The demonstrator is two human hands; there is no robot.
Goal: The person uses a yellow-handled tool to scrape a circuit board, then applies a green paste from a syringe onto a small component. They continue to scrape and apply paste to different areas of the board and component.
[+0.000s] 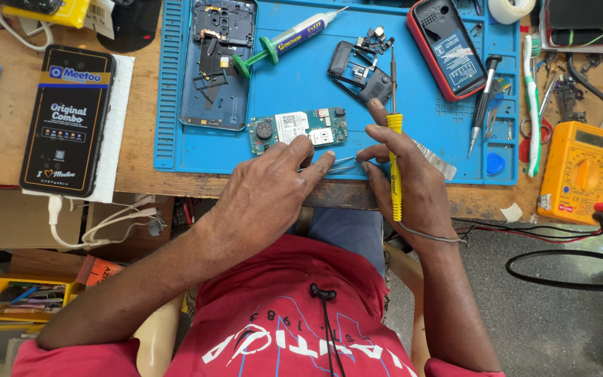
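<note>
Holding tweezers [340, 163] in the left hand [266, 192], fingers pinched together on them, at the lower edge of the blue mat [301, 84] in mid frame. Right hand [413, 181] is clamped on a yellow-handled screwdriver [394, 139], tip pointing up toward a black phone frame [361, 70]. Green circuit board [298, 129] lies just above the left fingertips. Judged step: fine work beside the board; the next move calls for steady tip placement on small parts.
</note>
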